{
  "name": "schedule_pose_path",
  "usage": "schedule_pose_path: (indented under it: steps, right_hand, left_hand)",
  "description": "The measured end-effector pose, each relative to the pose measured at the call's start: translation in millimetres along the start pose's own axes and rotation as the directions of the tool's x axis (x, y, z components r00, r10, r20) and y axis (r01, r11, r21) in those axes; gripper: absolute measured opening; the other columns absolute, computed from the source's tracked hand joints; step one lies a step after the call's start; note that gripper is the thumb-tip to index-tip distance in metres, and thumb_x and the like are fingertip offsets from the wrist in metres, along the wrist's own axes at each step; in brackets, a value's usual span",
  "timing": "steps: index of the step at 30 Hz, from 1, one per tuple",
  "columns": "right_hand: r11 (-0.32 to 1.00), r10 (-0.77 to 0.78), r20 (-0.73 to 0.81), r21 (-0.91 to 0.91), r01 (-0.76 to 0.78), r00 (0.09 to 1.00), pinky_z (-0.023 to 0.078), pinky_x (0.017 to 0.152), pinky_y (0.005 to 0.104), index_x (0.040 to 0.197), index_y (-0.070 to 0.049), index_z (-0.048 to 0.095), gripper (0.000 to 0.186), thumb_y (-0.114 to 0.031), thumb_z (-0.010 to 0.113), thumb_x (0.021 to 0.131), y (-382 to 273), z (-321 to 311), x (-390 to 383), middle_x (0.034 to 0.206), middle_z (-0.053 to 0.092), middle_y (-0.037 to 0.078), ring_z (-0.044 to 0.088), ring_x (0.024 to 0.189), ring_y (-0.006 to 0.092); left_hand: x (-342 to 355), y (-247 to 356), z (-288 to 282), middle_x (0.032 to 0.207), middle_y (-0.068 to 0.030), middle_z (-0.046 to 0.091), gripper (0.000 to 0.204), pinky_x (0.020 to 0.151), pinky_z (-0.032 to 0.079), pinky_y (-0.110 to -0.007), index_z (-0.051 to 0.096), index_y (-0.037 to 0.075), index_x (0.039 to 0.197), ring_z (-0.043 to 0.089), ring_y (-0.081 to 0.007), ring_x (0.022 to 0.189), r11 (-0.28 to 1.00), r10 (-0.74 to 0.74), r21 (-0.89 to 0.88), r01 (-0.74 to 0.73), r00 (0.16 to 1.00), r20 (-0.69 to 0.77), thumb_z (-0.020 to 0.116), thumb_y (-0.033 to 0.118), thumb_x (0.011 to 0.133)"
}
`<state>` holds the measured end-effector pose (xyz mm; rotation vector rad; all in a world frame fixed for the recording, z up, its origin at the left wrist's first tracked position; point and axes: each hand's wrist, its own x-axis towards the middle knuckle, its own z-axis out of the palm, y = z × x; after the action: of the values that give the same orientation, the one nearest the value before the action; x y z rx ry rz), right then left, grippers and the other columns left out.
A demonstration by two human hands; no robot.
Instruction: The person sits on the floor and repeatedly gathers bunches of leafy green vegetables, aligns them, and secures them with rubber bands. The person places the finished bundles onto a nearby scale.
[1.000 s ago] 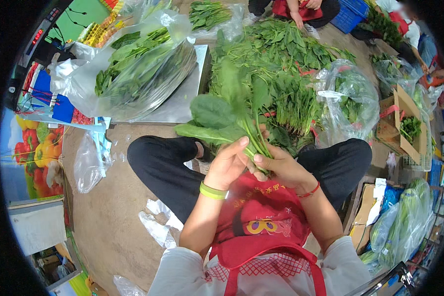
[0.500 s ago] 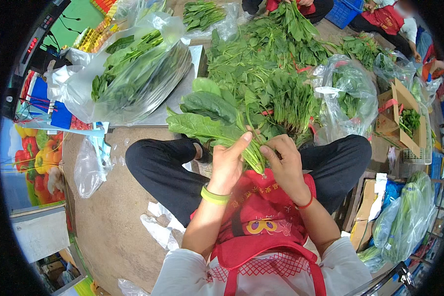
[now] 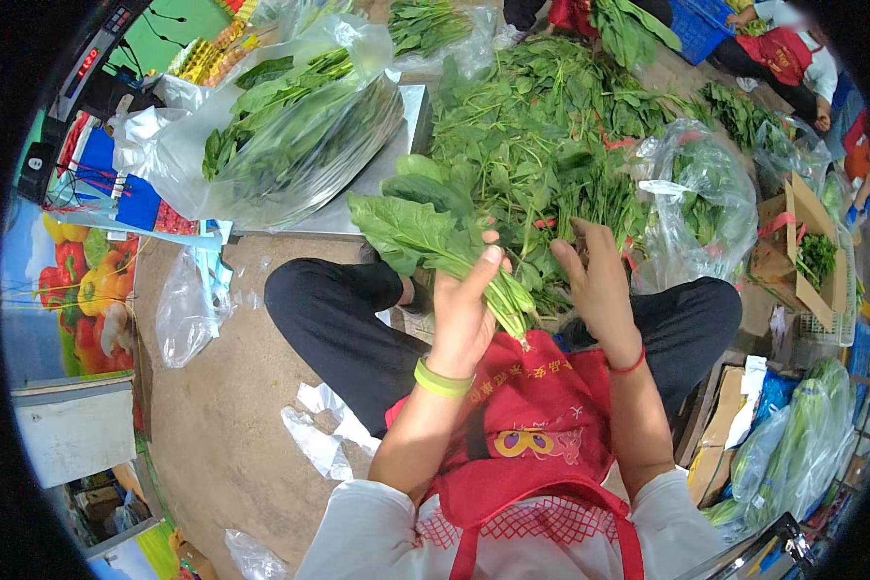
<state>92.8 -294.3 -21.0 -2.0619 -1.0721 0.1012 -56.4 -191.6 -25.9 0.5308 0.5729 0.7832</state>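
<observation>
A bunch of leafy spinach (image 3: 411, 232) rests in my left hand (image 3: 466, 314), its broad leaves pointing away to the left and its pale stem ends toward my apron. The thumb of that hand lies across the stems. My right hand (image 3: 601, 295) is apart from the bunch, over the near edge of a large heap of greens (image 3: 512, 116) on the ground. Its thumb and fingers are spread, with nothing seen between them. Upright stalks of greens (image 3: 599, 193) in the heap stand just beyond its fingertips.
A clear plastic bag of long leafy greens (image 3: 300, 145) lies on a metal surface (image 3: 411, 116) at left. Another filled bag (image 3: 701, 184) and a cardboard box (image 3: 778, 256) stand at right. Torn white paper (image 3: 324, 435) lies on the floor. Other people sit at the far side.
My right hand has let go of the stems and moved away, forward and to the right, toward the heap. The left hand still holds the bunch. The whole view has shifted slightly.
</observation>
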Motion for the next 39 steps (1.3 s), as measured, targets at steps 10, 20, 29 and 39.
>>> schedule_pose_path:
  steps: [10, 20, 29, 39]
  right_hand:
    - [0.888, 0.043, 0.296, 0.426, -0.173, 0.954, 0.052, 0.085, 0.0351, 0.124, 0.0, 0.058, 0.037, -0.011, 0.072, 0.092, -33.2, -0.5, -47.8, 0.108, 0.065, 0.017, 0.065, 0.095, 0.0259]
    - [0.605, 0.263, 0.364, 0.659, -0.446, 0.894, 0.047, 0.067, 0.0239, 0.114, 0.0, 0.062, 0.02, -0.017, 0.06, 0.104, -30.0, 0.7, -51.0, 0.084, 0.062, 0.0, 0.055, 0.075, 0.0061]
    - [0.642, 0.247, 0.332, 0.648, -0.41, 0.91, 0.045, 0.067, 0.0229, 0.11, 0.0, 0.063, 0.023, -0.023, 0.06, 0.105, -21.7, 2.1, -55.3, 0.082, 0.059, -0.002, 0.052, 0.075, 0.0049]
    - [0.607, 0.251, 0.27, 0.704, -0.369, 0.929, 0.049, 0.074, 0.0238, 0.116, 0.0, 0.06, 0.019, -0.014, 0.06, 0.104, -23.4, 4.7, -57.3, 0.092, 0.064, 0.001, 0.057, 0.082, 0.0059]
  left_hand:
    - [-1.5, 2.7, -0.8, 0.131, -0.0101, 0.052, 0.06, 0.105, 0.05, -0.038, 0.037, 0.006, 0.141, 0.057, -0.0237, 0.126, 0.997, -0.078, 0.001, 0.078, 0.989, 0.124, 0.063, -0.013, 0.091]
    - [-3.9, 5.0, -0.8, 0.139, -0.016, 0.058, 0.064, 0.108, 0.05, -0.041, 0.042, 0.008, 0.147, 0.059, -0.0279, 0.127, 0.999, -0.045, 0.023, 0.041, 0.969, 0.243, 0.063, -0.013, 0.09]
    - [-7.5, 3.0, -0.2, 0.136, -0.0116, 0.061, 0.063, 0.107, 0.05, -0.038, 0.044, 0.006, 0.144, 0.061, -0.0237, 0.124, 1.0, -0.009, 0.001, 0.009, 0.974, 0.226, 0.064, -0.015, 0.089]
    - [-7.3, -0.4, -8.8, 0.135, -0.0151, 0.062, 0.057, 0.106, 0.05, -0.04, 0.049, 0.002, 0.141, 0.063, -0.0272, 0.122, 0.994, -0.067, -0.062, 0.086, 0.964, 0.257, 0.064, -0.013, 0.088]
